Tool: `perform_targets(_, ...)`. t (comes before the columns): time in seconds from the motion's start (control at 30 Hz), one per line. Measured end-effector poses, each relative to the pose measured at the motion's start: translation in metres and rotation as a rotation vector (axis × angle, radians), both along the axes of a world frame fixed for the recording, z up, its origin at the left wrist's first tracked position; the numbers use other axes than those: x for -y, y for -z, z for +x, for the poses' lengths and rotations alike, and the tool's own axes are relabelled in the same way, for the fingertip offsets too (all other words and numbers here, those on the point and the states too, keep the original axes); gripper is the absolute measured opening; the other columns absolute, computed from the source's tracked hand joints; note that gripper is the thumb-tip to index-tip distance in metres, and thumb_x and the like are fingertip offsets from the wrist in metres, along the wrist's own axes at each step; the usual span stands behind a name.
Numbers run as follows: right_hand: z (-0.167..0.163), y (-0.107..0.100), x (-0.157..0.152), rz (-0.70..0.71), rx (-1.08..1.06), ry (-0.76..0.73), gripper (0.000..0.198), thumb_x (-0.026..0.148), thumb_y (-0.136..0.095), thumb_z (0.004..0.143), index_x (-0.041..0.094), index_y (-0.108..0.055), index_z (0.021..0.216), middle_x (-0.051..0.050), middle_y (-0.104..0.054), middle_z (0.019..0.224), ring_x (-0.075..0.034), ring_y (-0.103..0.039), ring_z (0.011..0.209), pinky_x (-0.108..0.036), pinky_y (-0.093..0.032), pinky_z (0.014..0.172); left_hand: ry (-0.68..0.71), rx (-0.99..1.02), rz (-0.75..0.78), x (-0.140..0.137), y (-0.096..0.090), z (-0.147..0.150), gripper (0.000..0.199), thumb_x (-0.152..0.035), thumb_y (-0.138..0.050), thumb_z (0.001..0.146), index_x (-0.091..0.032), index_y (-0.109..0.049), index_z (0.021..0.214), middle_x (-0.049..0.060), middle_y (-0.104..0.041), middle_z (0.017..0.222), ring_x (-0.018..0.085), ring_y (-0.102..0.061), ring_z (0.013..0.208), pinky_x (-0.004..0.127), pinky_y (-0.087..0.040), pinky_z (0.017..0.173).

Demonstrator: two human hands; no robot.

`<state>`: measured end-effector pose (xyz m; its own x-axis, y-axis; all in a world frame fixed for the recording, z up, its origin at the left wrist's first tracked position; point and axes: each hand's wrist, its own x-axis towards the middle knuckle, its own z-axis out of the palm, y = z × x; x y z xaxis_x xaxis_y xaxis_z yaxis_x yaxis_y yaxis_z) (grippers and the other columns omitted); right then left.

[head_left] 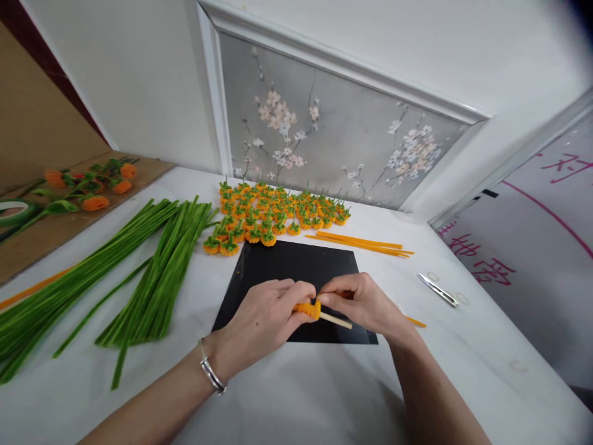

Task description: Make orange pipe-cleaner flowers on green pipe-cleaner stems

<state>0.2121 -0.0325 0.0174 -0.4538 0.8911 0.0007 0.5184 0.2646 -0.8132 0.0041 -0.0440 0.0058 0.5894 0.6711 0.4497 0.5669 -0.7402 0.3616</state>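
Over a black mat (296,266), my left hand (269,312) is closed around a thin wooden stick (337,320) with an orange pipe cleaner (317,310) coiled about it. Close against the coil, my right hand (359,303) pinches the orange pipe cleaner's other stretch, whose tail (416,322) shows past the wrist. The stick's bare end points to the right, below my right fingers. My left fingers hide part of the coil and the stick's other end.
Behind the mat stand many small orange pumpkin-like pieces (267,237) with green tops. Green pipe cleaners (157,290) lie in bundles at left. Orange pipe cleaners (361,243) and small scissors or snips (438,290) lie at right. Finished orange-and-green stems (95,203) and green tape (16,213) rest on cardboard.
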Motion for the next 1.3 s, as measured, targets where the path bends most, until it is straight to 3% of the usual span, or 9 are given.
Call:
perform_targets(0.3,0.003,0.012,-0.003,-0.161,-0.085,-0.158,0.032,0.040,-0.055,0.088,0.015,-0.067,0.073,0.004,-0.046,0.058,-0.008,-0.037,0.056,-0.021,-0.030,0.050,0.049,0.096,0.012,0.001,0.003,0.001,0.015,-0.019,-0.051,0.092,-0.021,-0.063,0.099,-0.002,-0.069,0.077,0.013,-0.058,0.065,0.024,-0.043,0.060)
perform_targets(0.47,-0.001,0.007,0.001,-0.164,-0.068,-0.211,0.030,0.039,-0.046,0.093,0.016,-0.062,0.084,0.004,-0.042,0.062,-0.008,-0.035,0.055,-0.020,-0.030,0.050,-0.040,0.211,-0.043,-0.003,0.008,-0.002,0.017,-0.017,-0.054,0.089,-0.022,-0.068,0.098,-0.001,-0.072,0.084,0.012,-0.064,0.072,0.023,-0.049,0.066)
perform_targets(0.63,-0.006,0.000,0.009,0.068,0.100,-0.206,0.023,0.025,-0.044,0.093,0.018,-0.055,0.073,0.005,-0.041,0.061,-0.008,-0.033,0.054,-0.021,-0.027,0.050,-0.112,0.256,-0.110,-0.008,0.010,-0.005,0.018,-0.018,-0.055,0.089,-0.021,-0.068,0.101,0.001,-0.073,0.093,0.014,-0.068,0.081,0.024,-0.053,0.074)
perform_targets(0.87,-0.016,-0.001,0.022,0.451,0.294,-0.105,0.022,0.021,-0.040,0.096,0.018,-0.060,0.087,-0.003,-0.063,0.076,-0.014,-0.056,0.067,-0.025,-0.038,0.061,-0.130,0.203,-0.080,-0.010,0.013,-0.007,0.019,-0.018,-0.052,0.091,-0.020,-0.067,0.103,0.002,-0.072,0.093,0.014,-0.068,0.079,0.024,-0.054,0.072)
perform_targets(1.13,-0.023,0.003,0.024,0.799,0.469,0.038,0.029,0.024,-0.039,0.098,0.017,-0.059,0.079,-0.001,-0.062,0.067,-0.012,-0.053,0.054,-0.027,-0.032,0.055,-0.110,0.029,0.076,-0.010,0.010,-0.009,0.018,-0.017,-0.049,0.092,-0.019,-0.066,0.098,0.003,-0.071,0.084,0.015,-0.064,0.073,0.025,-0.052,0.065)
perform_targets(1.23,-0.022,0.000,0.024,0.860,0.464,0.113,0.027,0.027,-0.044,0.096,0.018,-0.062,0.078,-0.001,-0.059,0.063,-0.012,-0.050,0.052,-0.027,-0.032,0.055,-0.070,0.005,0.125,-0.011,0.008,-0.009,0.018,-0.020,-0.047,0.093,-0.018,-0.065,0.096,0.003,-0.071,0.080,0.015,-0.062,0.069,0.025,-0.049,0.062)
perform_targets(1.3,-0.021,-0.002,0.024,0.814,0.398,0.151,0.023,0.027,-0.046,0.095,0.019,-0.064,0.083,-0.001,-0.060,0.066,-0.011,-0.051,0.054,-0.026,-0.035,0.056,-0.050,0.006,0.141,-0.011,0.007,-0.009,0.018,-0.021,-0.047,0.094,-0.018,-0.065,0.097,0.003,-0.070,0.080,0.015,-0.061,0.070,0.025,-0.048,0.061)
